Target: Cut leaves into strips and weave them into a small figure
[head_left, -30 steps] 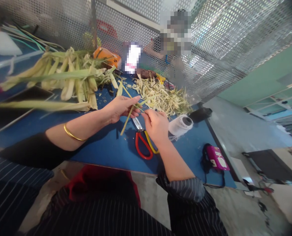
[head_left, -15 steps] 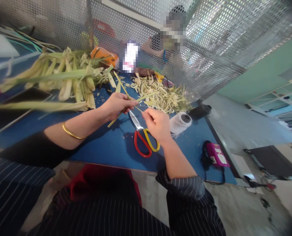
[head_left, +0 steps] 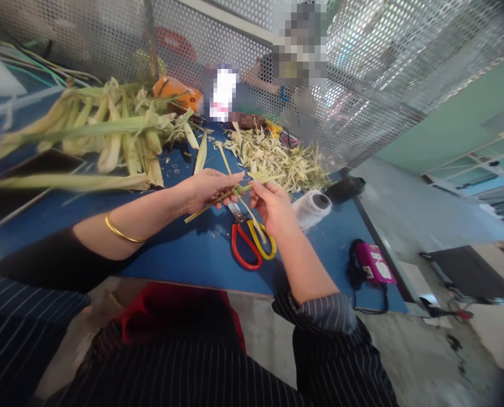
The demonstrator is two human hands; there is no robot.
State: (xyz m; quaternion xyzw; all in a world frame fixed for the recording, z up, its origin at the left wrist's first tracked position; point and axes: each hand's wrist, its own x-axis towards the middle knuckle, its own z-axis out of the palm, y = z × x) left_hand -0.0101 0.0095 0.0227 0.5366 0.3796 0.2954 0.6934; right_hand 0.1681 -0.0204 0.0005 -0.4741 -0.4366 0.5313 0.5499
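Narrow yellow-green leaf strips (head_left: 237, 191) cross each other between my two hands, above the table. My left hand (head_left: 212, 186) pinches them near the crossing, its thumb on top. From the right, my right hand (head_left: 271, 204) is closed on a strip end with thumb and forefinger. One loose strip end hangs down over the scissors (head_left: 244, 246), which lie on the table below with a red and a yellow handle. Their blades are partly hidden under the strips and my left fingers.
On the blue table (head_left: 171, 249) are a heap of leaf shreds (head_left: 277, 158), long husk-like leaves (head_left: 108, 130), a white thread spool (head_left: 313, 208), a black spool (head_left: 347, 189) and a magenta box (head_left: 377, 263). Behind stands a perforated metal screen (head_left: 243, 34), with a person beyond it.
My right hand has shifted up and turned, its fingers now close beside my left. The strip end it pulled now dangles over the scissors. My left hand stays nearly in place.
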